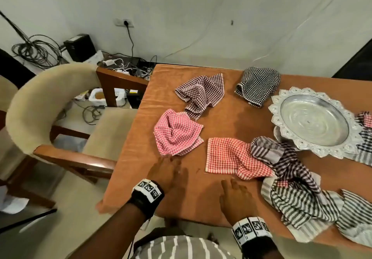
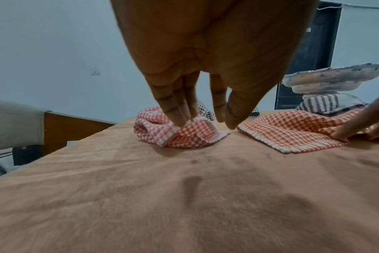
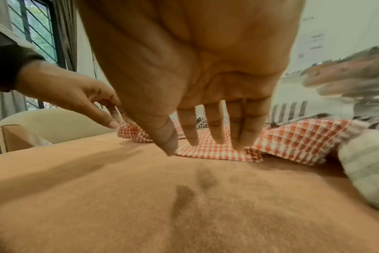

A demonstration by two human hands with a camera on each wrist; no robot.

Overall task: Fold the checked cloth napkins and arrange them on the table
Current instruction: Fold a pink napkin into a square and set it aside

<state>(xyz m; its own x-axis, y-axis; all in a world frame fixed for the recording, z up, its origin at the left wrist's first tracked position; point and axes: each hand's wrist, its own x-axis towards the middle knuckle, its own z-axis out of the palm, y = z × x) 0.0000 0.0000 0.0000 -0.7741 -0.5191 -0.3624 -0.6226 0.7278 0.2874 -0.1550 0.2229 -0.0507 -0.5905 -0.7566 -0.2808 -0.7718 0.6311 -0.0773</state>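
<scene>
At the left edge of the table [image 1: 128,158], beyond its orange cover, a beige chair [image 1: 36,105] stands pushed up beside it. My left hand [image 1: 167,175] reaches forward over the cover, fingers straight and slightly apart, their tips at the near edge of the crumpled pink checked napkin [image 1: 177,132]; from the left wrist view the tips seem to touch its white border, though I cannot tell if they press it. Behind that napkin lies a maroon checked napkin [image 1: 201,93], rumpled, its lower corner just meeting the pink one.

Moving right, my right hand [image 1: 235,200] hovers palm down over the bare cover, fingers straight and spread a little, holding nothing. Its fingertips point at the red checked napkin [image 1: 227,156], which lies mostly flat just ahead of them; in the right wrist view the tips come down at its near hem, and I cannot tell if they touch it. The red napkin's right side runs under a heap of striped cloths [image 1: 298,188] that spills toward the table's near right edge.

Further back sits a black checked napkin [image 1: 257,85], loosely bunched. Right of it stands a silver tray [image 1: 281,107] with a scalloped rim, resting partly on more striped cloth.
</scene>
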